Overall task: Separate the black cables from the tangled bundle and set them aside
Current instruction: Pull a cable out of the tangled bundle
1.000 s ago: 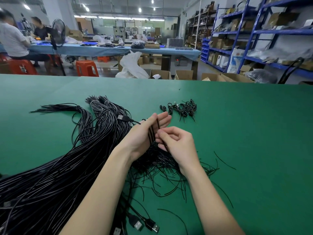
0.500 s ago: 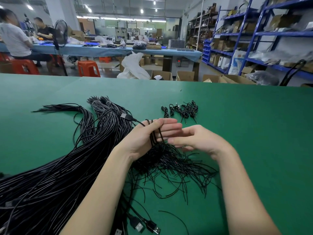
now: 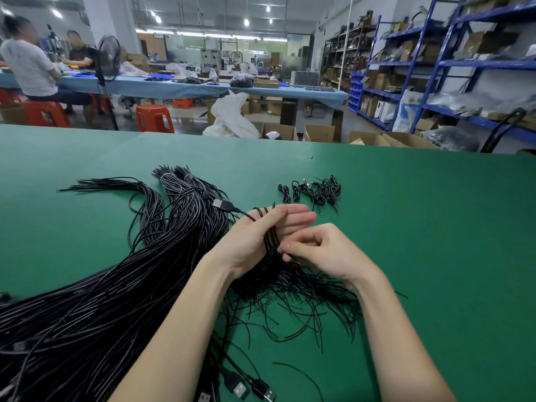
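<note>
Right hand (image 3: 324, 250) has dropped back to the tangled bundle (image 3: 290, 285), grip pinching one strand; left hand (image 3: 261, 236) grips gathered black cables (image 3: 271, 237): draw singly, slowly.

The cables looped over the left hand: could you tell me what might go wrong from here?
The right hand pinches a strand beside the cables draped over the left hand; a hard pull might drag the loose tangle along. The held loops could also slip off into the large bundle.

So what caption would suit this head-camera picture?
Left hand grips a few black cables while the right hand pinches one from the tangled bundle on a green table.
</note>
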Demonstrator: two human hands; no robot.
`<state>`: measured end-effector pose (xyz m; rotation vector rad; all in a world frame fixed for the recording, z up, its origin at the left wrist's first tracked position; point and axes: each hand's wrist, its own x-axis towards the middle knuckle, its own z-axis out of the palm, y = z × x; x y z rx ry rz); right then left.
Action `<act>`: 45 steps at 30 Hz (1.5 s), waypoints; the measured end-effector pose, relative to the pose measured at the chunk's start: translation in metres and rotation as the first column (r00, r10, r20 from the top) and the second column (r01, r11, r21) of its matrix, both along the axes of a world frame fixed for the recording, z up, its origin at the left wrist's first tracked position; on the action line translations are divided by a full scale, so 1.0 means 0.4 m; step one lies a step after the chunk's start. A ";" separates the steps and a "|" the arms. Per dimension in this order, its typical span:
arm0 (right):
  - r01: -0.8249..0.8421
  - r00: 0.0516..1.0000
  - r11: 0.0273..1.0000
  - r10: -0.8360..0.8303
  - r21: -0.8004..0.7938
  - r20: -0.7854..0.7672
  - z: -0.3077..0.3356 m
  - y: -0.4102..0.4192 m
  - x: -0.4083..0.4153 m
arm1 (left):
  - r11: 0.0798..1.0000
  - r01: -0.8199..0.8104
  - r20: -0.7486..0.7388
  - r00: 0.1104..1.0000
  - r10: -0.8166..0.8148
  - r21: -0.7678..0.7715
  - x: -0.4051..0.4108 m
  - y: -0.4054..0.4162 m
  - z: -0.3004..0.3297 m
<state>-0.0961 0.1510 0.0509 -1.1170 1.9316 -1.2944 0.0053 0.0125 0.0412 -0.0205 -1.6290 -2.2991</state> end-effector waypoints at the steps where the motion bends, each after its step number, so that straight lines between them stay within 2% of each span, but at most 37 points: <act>1: 0.017 1.000 1.000 -0.017 -0.021 0.012 -0.006 -0.003 0.000 | 1.000 0.016 0.010 1.000 -0.016 -0.020 0.002 0.001 0.000; 5: 0.075 0.997 0.994 -0.073 0.085 -0.025 -0.010 -0.002 -0.013 | 0.994 0.014 0.051 0.999 -0.009 -0.109 0.003 0.007 -0.003; 9: 0.109 0.956 0.906 0.018 0.409 -0.294 0.042 0.036 -0.051 | 0.951 -0.012 0.128 0.990 0.054 -0.310 0.000 0.011 -0.013; 10: 0.178 0.926 0.904 -0.020 0.390 -0.376 0.062 0.047 -0.058 | 0.927 -0.005 0.151 0.986 0.067 -0.375 0.000 0.012 -0.011; 12: 0.280 0.856 0.948 -0.174 0.153 -0.487 0.105 0.057 -0.050 | 0.885 0.003 0.192 0.977 0.097 -0.466 -0.003 0.015 -0.008; 13: 0.255 0.850 0.967 -0.214 0.019 -0.482 0.123 0.051 -0.034 | 0.870 0.001 0.205 0.972 0.115 -0.493 -0.003 0.018 -0.006; 14: 0.197 0.870 0.979 -0.197 -0.047 -0.451 0.141 0.040 -0.009 | 0.841 -0.010 0.203 0.969 0.142 -0.540 0.000 0.023 -0.002; 16: 0.110 0.877 0.994 -0.092 0.010 -0.471 0.147 0.008 0.037 | 0.700 -0.039 0.174 0.957 0.231 -0.713 0.006 0.025 0.007; 18: 0.136 0.804 0.988 -0.069 0.070 -0.590 0.123 -0.026 0.057 | 0.590 -0.043 0.139 0.956 0.260 -0.807 0.006 0.019 0.011; 20: 0.219 0.731 0.975 -0.144 0.030 -0.667 0.100 -0.049 0.046 | 0.574 -0.019 0.135 0.965 0.224 -0.818 0.007 0.018 0.014; 21: 0.220 0.723 0.975 -0.144 0.027 -0.675 0.090 -0.052 0.035 | 0.583 -0.005 0.142 0.968 0.205 -0.812 0.006 0.018 0.014; 22: 0.181 0.753 0.983 -0.118 0.032 -0.648 0.080 -0.054 0.024 | 0.607 0.016 0.154 0.972 0.175 -0.794 0.007 0.020 0.016; 25: 0.025 0.900 0.998 -0.046 -0.054 -0.433 0.058 -0.051 -0.005 | 0.701 0.072 0.188 0.978 0.089 -0.709 0.014 0.017 0.019; 27: -0.015 0.944 0.989 -0.035 -0.149 -0.328 0.041 -0.050 -0.018 | 0.755 0.109 0.206 0.978 0.036 -0.647 0.016 0.025 0.026; 30: -0.049 0.985 0.976 0.013 -0.211 -0.171 0.020 -0.051 -0.030 | 0.827 0.197 0.230 0.969 -0.085 -0.526 0.016 0.033 0.022; 35: -0.185 0.977 0.962 0.201 -0.199 0.064 -0.016 -0.054 -0.043 | 0.856 0.279 0.257 0.950 -0.178 -0.435 0.023 0.040 0.024; 39: -0.169 0.960 0.960 0.212 -0.222 0.183 -0.029 -0.061 -0.040 | 0.861 0.286 0.242 0.950 -0.197 -0.420 0.023 0.039 0.021; 42: -0.123 0.960 0.957 0.183 -0.264 0.213 -0.030 -0.062 -0.039 | 0.885 0.259 0.225 0.957 -0.182 -0.387 0.026 0.035 0.025; 45: -0.098 0.962 0.955 0.163 -0.279 0.220 -0.034 -0.059 -0.044 | 0.880 0.212 0.210 0.969 -0.132 -0.425 0.027 0.028 0.025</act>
